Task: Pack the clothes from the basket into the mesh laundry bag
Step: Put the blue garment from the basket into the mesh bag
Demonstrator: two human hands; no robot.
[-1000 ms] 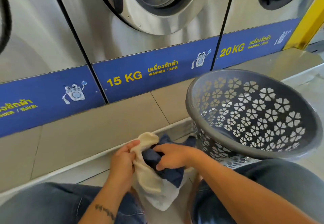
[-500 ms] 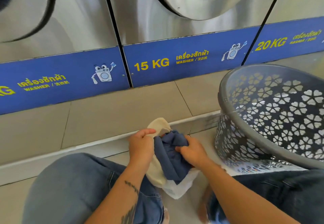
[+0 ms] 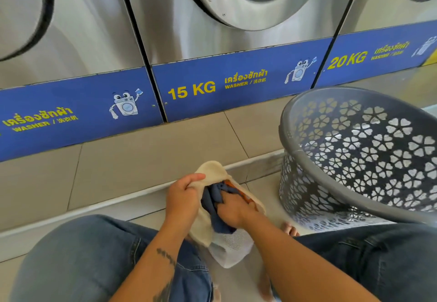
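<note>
**Last garment going in**

Left hand (image 3: pixel 183 198) pinches the mesh laundry bag (image 3: pixel 230 246) mouth open on the floor. Right hand (image 3: pixel 234 209) presses a navy garment (image 3: pixel 214 196) inside. The grey basket (image 3: pixel 307 159) looks empty, so packing seems nearly finished.

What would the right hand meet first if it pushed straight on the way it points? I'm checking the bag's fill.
Probably the dark blue garment it grips, then the cream mesh laundry bag; right hand depth unclear.
</note>
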